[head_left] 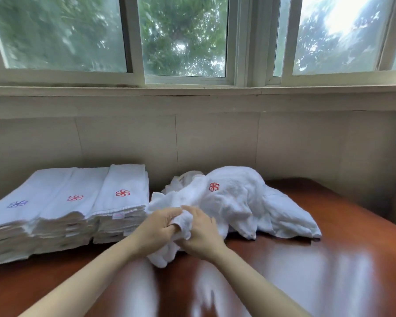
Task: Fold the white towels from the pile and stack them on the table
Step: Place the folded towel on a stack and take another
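A loose pile of white towels [238,202] lies crumpled at the middle of the table, one showing a red flower logo. At the pile's near left edge both my hands hold one bunched white towel [185,221]. My left hand [157,227] grips it with curled fingers, and my right hand [204,232] pinches it from the right. To the left stand three side-by-side stacks of folded towels [66,207], two with red logos and one with a blue logo.
The glossy red-brown wooden table [306,271] runs up to a beige wall [215,143] under a wide window [183,37]. Bare tabletop shows in front of and to the right of the pile.
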